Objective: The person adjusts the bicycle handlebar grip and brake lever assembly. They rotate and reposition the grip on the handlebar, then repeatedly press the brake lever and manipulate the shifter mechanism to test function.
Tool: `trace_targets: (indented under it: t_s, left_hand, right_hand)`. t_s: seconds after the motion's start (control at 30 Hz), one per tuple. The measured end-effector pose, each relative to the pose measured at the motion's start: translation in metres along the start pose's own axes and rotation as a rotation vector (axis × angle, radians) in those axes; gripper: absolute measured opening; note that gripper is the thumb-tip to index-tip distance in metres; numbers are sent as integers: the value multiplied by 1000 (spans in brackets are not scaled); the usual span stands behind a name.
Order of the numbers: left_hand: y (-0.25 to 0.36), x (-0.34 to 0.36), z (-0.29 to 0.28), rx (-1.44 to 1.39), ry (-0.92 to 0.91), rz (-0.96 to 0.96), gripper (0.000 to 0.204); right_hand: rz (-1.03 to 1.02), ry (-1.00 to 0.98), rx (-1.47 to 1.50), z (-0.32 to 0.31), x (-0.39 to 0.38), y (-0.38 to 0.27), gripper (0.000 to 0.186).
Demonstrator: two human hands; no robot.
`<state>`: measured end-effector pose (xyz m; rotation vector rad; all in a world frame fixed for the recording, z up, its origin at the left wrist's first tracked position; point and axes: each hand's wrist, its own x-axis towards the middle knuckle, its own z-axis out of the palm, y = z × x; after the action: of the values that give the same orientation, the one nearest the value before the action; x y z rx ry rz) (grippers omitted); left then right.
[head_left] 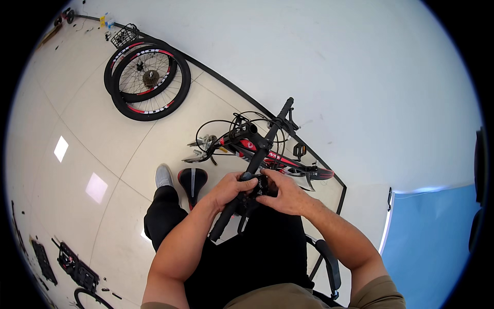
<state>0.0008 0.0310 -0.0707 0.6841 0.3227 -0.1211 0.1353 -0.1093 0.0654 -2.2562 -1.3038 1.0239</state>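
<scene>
A black bicycle handlebar (275, 126) slants across from the far right down toward my lap, its near grip (221, 224) over my thigh. My left hand (230, 191) is closed around the bar just above that grip, thumb pressed toward a black shifter and brake lever unit (261, 186). From the other side, my right hand (285, 193) holds the same unit between thumb and fingers. The fingertips cover much of it, so its small parts are hard to make out. Beyond lies the black and red bicycle frame (275, 158), with cables (206, 122) looping from it.
A saddle (193, 183) stands beside my shoe (164, 176). Two wheels (149, 77) lie overlapped near the wall, a wire basket (125, 36) behind them. Black parts (77, 268) lie on the floor at lower left. A chair armrest (329, 268) is at my right.
</scene>
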Motion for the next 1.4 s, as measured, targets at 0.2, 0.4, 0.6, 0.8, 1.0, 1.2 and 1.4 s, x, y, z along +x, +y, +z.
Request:
trace_targets:
  t_s: [0.2,0.4,0.6,0.8,1.0,1.2,1.4]
  left_hand:
    - [-6,5,-6,-109,-27,8,23]
    - [-7,7,-2,-104,-40,2,23]
    - [-6,4,-7,-98,-34,20,23]
    - [3,-2,3,-126,-2,-23,27]
    - [12,-13,8,-92,71,-6,38]
    - [9,-28,5,-145,119,34,45]
    - [10,-32,10,-99,197,-17,48]
  right_hand:
    - [34,-55,-68,-6,5,-11,57]
    - [0,-34,-158,-5,3,-4,56]
    - [56,-37,-9,-3,-2,-6,75]
    - [49,117,188,8,-24,0,88]
    - [107,429,190,4,-64,48,83]
    - [323,655,374,-3,-125,116,67]
    - [367,720,491,16,-139,142,58]
